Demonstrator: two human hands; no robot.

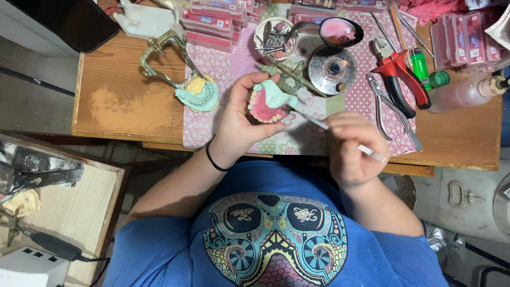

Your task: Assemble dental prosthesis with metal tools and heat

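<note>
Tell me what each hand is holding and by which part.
The left hand grips the pink wax denture on its pale green cast by the cast's edges. The right hand pinches a thin metal carving tool mid-shaft, tip at the denture.

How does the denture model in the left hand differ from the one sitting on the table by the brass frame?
The held denture model shows pink gum wax and a row of teeth; the table model shows a yellowish part on its green base. The held one is gripped in the left hand and met by a thin metal tool; the table one sits in the brass frame. Both have pale green bases.

Red pliers (399, 74), perhaps burner (332, 70)
</note>
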